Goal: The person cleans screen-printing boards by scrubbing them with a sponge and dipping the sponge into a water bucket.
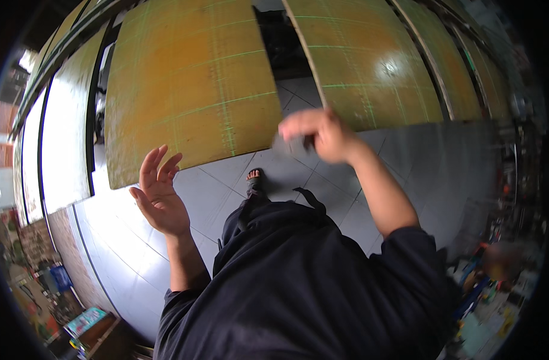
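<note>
My left hand (162, 198) is raised palm up with its fingers apart, holding nothing, beside the near edge of a large yellow-brown board (189, 90) marked with green lines. Blurred by motion, my right hand (326, 132) is curled over a small grey object (292, 146), whose kind I cannot tell. It is near the gap between that board and a second green-lined board (369, 67), with a bright reflection on its surface. Whether the right hand touches either board is unclear.
More panels stand at both sides, with narrow dark gaps between them. Grey floor tiles (216, 180) and my sandalled foot (253, 174) show below. A box (99, 333) is at the lower left; mixed clutter (476, 288) lies at the lower right.
</note>
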A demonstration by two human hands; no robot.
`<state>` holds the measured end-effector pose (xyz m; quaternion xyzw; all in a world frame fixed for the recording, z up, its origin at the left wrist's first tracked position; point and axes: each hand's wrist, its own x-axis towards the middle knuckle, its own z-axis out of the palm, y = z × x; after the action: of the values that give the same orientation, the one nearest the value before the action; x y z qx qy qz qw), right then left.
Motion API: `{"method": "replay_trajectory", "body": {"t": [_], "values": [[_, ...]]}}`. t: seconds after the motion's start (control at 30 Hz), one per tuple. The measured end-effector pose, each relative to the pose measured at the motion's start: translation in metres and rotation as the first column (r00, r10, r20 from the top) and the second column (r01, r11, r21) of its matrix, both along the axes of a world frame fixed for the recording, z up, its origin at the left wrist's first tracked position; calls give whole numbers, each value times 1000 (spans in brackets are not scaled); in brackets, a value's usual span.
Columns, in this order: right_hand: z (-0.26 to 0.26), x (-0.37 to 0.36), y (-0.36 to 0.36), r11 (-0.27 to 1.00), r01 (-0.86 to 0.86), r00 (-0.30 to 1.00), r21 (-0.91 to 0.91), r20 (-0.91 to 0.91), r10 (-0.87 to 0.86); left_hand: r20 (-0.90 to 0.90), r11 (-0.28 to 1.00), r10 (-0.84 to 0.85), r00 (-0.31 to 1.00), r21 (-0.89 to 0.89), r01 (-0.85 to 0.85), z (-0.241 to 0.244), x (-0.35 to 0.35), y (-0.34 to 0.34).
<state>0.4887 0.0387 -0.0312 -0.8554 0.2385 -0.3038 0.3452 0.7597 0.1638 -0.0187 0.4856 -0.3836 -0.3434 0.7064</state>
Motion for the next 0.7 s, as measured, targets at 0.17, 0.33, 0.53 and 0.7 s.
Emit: {"method": "replay_trajectory", "body": {"t": [0.17,0.33,0.53,0.7], "values": [[-34,-98,121,887,346,934,307,-26,-355,80,968,-244,966,-31,247,7,-38,-27],[-109,-208,283,109,834,190,541,-95,-977,-2,902,-431,902,1,431,-4,-128,-23],[-114,-270,434,-239,344,-409,908,-84,-909,-57,636,-751,658,206,744,-57,-273,-8],[-89,-335,376,295,318,-225,901,374,-900,131,309,-951,280,359,881,-81,-400,7]]}}
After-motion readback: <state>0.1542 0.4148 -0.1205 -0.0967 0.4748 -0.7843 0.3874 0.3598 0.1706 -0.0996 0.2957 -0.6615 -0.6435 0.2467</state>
